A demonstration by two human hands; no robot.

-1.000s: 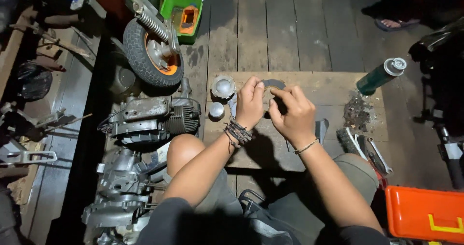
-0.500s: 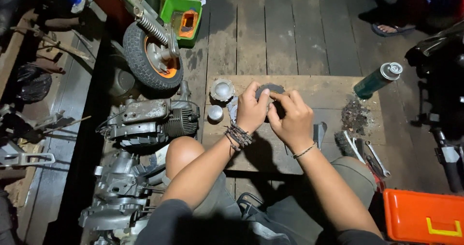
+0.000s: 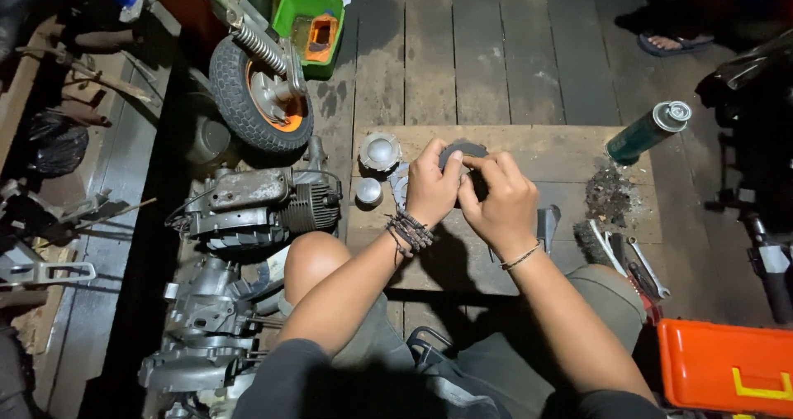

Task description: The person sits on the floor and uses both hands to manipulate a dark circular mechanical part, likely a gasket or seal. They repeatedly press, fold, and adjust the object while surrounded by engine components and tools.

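Dark, worn wooden floorboards (image 3: 496, 47) fill the room, and on them lies the landmark, a flat pale wooden board (image 3: 570, 150) that serves as the work surface. Left of the board sits a grimy grey metal engine block with cooling fins (image 3: 264, 204), and below that another grey metal casing (image 3: 202, 336). Beyond the engine, up and left of the board, stands a small black rubber wheel with an orange hub (image 3: 260, 97) under a coil-spring fork, with a green plastic box (image 3: 310, 22) just behind it. Below the board's right corner is a bright orange plastic toolbox (image 3: 727, 365).

At the board's upper right edge lies a dark green spray can with a silver cap (image 3: 648, 130), tilted. Near the right edge are a patch of dark grit (image 3: 610, 194) and a few spanners (image 3: 640, 262).

Over the board's middle, both hands meet on a round dark grey disc-shaped part (image 3: 464, 150), held just above the surface. The left hand (image 3: 431, 189) has its fingers closed around the disc's left rim; the right hand (image 3: 500, 204) pinches its right side with fingers curled shut on it.

On the board's left end rest a domed silver metal cap (image 3: 380, 150) and a smaller silver cylinder (image 3: 368, 191).
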